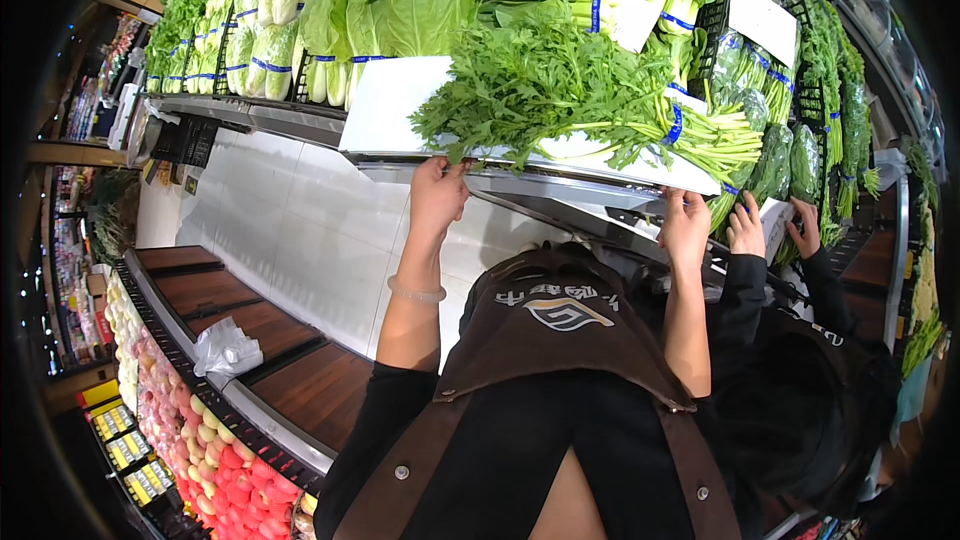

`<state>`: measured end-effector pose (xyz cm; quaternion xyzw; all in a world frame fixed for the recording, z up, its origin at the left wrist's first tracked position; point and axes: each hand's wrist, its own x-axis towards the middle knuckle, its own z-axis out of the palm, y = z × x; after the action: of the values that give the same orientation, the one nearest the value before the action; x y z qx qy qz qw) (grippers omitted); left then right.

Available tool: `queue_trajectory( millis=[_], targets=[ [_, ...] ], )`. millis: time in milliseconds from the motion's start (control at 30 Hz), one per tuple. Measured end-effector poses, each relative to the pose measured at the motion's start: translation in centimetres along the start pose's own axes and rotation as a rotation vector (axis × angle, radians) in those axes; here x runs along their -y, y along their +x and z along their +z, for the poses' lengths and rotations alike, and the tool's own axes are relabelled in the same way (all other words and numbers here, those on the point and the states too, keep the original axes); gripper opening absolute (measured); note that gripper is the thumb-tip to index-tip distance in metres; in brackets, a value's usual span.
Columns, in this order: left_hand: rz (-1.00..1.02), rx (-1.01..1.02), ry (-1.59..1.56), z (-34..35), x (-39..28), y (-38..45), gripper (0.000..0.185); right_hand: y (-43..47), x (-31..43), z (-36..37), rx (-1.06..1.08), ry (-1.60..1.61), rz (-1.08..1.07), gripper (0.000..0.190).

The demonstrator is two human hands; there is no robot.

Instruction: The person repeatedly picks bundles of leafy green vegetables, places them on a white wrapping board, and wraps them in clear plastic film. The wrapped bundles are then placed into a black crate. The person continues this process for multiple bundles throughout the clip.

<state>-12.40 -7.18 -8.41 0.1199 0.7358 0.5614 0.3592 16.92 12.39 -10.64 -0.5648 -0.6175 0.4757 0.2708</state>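
Observation:
My left hand [440, 193] pinches the front edge of a white sign board [390, 111] at the lip of the vegetable stand. My right hand [685, 216] grips the same edge farther right, near the board's right end. A large leafy bunch of chrysanthemum greens [547, 82], tied with a blue band [674, 124], lies over the board with its stems to the right. Behind it stand banded leafy greens [431, 11]. The leaves hide part of the board's surface.
A co-worker's hands [746, 225] are close to my right hand, by wrapped greens [772, 165]. Black crates hold banded bok choy [270, 67]. Lower left, a fruit display [240, 487] adjoins brown shelf panels [255, 334] with a crumpled plastic bag [227, 349]. Pale floor tiles [322, 202] lie between.

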Motion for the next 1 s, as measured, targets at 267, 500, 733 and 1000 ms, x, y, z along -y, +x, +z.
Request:
queue_trajectory(
  millis=[267, 500, 733, 1000],
  targets=[
    [0.208, 0.041, -0.641, -0.8, 3.9, -1.5, 0.021, -1.7, -1.3, -0.1, 0.064, 0.589, -0.021, 0.028],
    [0.434, 0.237, -0.999, -1.8, 4.5, -2.4, 0.026, -3.6, -2.0, -2.1, 0.084, 0.674, -0.121, 0.025],
    [0.577, 0.3, -0.931, -3.8, 2.5, -5.2, 0.031, -6.1, -1.4, -5.6, 0.049, 0.597, -0.181, 0.024],
    [0.682, 0.445, -0.943, -6.6, -1.8, -11.0, 0.034, -9.9, 2.4, -11.3, 0.2, 0.643, -0.389, 0.022]
  ],
)
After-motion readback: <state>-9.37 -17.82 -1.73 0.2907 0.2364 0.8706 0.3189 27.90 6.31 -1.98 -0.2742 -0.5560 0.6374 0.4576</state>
